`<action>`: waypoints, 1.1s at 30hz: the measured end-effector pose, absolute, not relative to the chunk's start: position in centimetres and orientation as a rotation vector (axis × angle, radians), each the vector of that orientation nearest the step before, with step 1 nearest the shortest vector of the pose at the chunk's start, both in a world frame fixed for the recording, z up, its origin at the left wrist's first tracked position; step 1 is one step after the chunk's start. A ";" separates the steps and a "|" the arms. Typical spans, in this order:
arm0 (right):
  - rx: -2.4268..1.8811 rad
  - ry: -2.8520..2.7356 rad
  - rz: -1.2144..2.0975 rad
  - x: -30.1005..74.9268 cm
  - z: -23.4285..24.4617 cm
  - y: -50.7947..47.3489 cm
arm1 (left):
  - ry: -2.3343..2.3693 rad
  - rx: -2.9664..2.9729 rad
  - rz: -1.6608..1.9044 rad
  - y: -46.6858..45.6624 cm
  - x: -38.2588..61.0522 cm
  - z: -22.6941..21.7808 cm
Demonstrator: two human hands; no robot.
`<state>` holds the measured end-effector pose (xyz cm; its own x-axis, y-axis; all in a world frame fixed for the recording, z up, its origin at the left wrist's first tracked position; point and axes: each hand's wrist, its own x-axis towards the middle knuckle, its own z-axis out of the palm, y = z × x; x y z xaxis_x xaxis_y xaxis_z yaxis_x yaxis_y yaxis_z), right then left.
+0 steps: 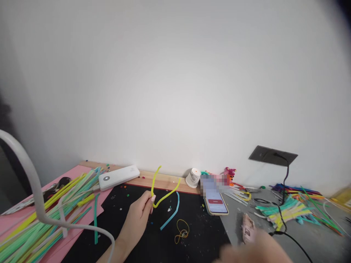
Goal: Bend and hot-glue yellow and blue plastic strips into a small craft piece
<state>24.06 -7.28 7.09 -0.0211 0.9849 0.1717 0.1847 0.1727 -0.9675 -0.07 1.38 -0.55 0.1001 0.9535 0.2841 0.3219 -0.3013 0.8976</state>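
My left hand [139,213] pinches a yellow pipe cleaner [167,196] near its fold. Its two arms spread upward in a V. On the black mat [204,233] just right of that hand lie a bent blue pipe cleaner [171,216] and some thin yellowish loops [181,233], which look like rubber bands. My right hand [256,252] is smeared by motion at the bottom edge, so its fingers cannot be made out. Close above it lies a pale pink object [247,227], partly hidden by the hand, its kind unclear.
Many pipe cleaners [35,233] lie on pink paper [100,210] at left, beside scissors [61,182]. A power bank [119,178], paper cup [193,178] and phone [215,199] stand along the back. More pipe cleaners [287,212] and a black cable [286,182] are at right. A white cable [30,171] crosses the left foreground.
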 end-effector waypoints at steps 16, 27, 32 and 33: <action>-0.976 -0.877 1.338 17.7 0.1 -0.2 | 1.013 1.796 1.087 0.3 0.8 0.5; -1.025 -0.879 1.326 17.5 -1.2 -0.7 | 1.052 1.810 1.083 1.6 0.6 -0.6; -1.033 -0.919 1.347 17.7 -1.2 -0.7 | 1.098 1.667 1.062 1.6 0.8 -1.0; -1.037 -0.930 1.345 17.7 -1.2 -0.7 | 1.107 1.657 1.054 1.5 0.8 -1.1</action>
